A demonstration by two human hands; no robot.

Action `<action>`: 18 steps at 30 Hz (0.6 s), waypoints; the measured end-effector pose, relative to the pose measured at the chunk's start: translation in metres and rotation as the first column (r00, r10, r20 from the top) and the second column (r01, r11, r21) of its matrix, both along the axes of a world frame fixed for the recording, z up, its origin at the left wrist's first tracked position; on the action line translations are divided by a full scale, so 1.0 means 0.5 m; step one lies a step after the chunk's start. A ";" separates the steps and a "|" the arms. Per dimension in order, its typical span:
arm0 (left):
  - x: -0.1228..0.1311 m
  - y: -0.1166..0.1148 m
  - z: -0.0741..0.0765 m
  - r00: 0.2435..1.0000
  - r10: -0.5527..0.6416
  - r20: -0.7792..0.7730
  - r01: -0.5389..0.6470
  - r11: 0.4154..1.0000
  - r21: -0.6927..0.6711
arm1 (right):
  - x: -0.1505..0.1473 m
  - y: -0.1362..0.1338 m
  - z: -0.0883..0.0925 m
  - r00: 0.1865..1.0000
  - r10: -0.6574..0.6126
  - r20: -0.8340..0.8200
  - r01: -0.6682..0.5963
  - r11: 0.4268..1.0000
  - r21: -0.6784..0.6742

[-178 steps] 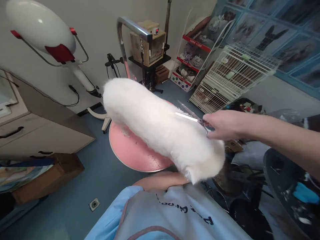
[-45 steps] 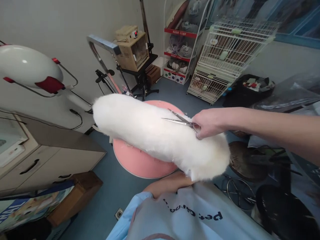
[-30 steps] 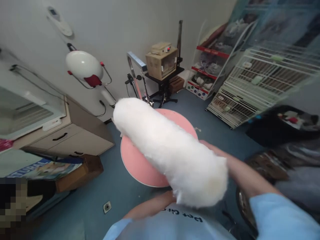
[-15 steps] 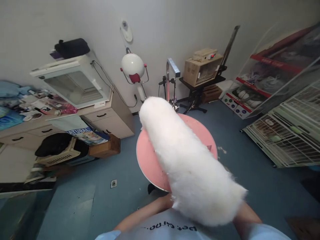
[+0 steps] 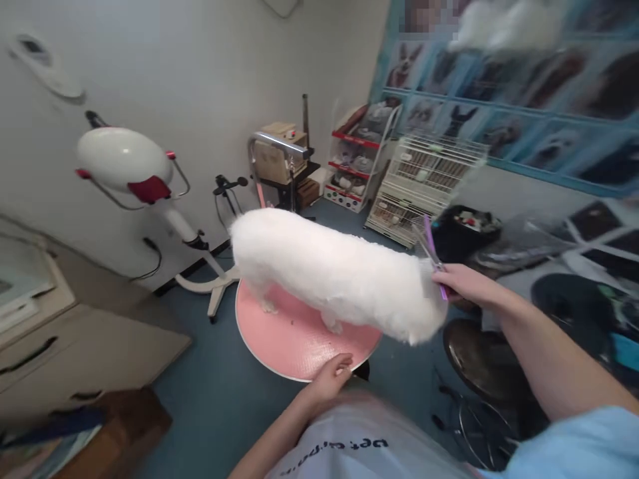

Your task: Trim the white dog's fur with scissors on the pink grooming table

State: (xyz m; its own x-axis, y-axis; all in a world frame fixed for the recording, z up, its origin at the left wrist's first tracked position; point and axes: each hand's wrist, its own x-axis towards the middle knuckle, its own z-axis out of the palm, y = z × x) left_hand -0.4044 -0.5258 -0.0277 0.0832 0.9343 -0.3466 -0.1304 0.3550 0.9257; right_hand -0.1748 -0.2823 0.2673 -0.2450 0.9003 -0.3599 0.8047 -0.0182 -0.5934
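Note:
A white fluffy dog [image 5: 324,266] stands on a round pink table [image 5: 299,346], its body stretching from left to right. Its face is not visible. At the dog's right end, my right hand [image 5: 456,283] is closed on a purple-edged comb [image 5: 429,233] and metal scissors [image 5: 435,256], which point up and left. My left hand [image 5: 333,376] is low at the near edge of the table, loosely curled with gaps between the fingers, apart from the dog and with nothing visible in it.
Behind the table stands a metal grooming arm [image 5: 279,141]. A white dryer [image 5: 122,159] on a wheeled stand is at the left. Wire cages [image 5: 429,173] and a shelf rack [image 5: 359,159] are at the back; a dark round stool [image 5: 479,352] is at the right.
The view has swung right. The dog now lies more sideways across the picture, farther from my body. Both hands, hidden before, have come into view, the right one with comb and scissors.

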 end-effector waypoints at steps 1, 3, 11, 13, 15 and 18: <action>-0.039 -0.033 -0.021 0.999 0.038 -0.013 -0.038 0.999 -0.017 | -0.035 -0.019 0.013 1.000 -0.025 0.016 0.025 1.000 -0.014; -0.111 -0.089 -0.059 0.990 0.136 -0.035 -0.137 0.989 -0.056 | -0.102 -0.046 0.033 0.998 -0.056 0.027 0.058 0.996 -0.074; -0.300 -0.131 -0.105 0.943 0.322 -0.087 -0.328 0.943 -0.058 | -0.326 -0.118 0.038 0.994 0.035 -0.105 -0.043 0.997 -0.071; -0.344 -0.105 -0.100 0.941 0.319 -0.112 -0.327 0.943 -0.066 | -0.365 -0.136 0.014 0.989 0.018 -0.144 -0.019 1.000 -0.007; -0.397 -0.079 -0.096 0.935 0.329 -0.133 -0.341 0.937 -0.078 | -0.388 -0.161 -0.017 0.977 -0.024 -0.210 0.034 0.998 0.044; -0.498 -0.047 -0.091 0.919 0.359 -0.164 -0.376 0.923 -0.083 | -0.385 -0.210 -0.064 0.915 -0.120 -0.386 0.149 0.988 0.044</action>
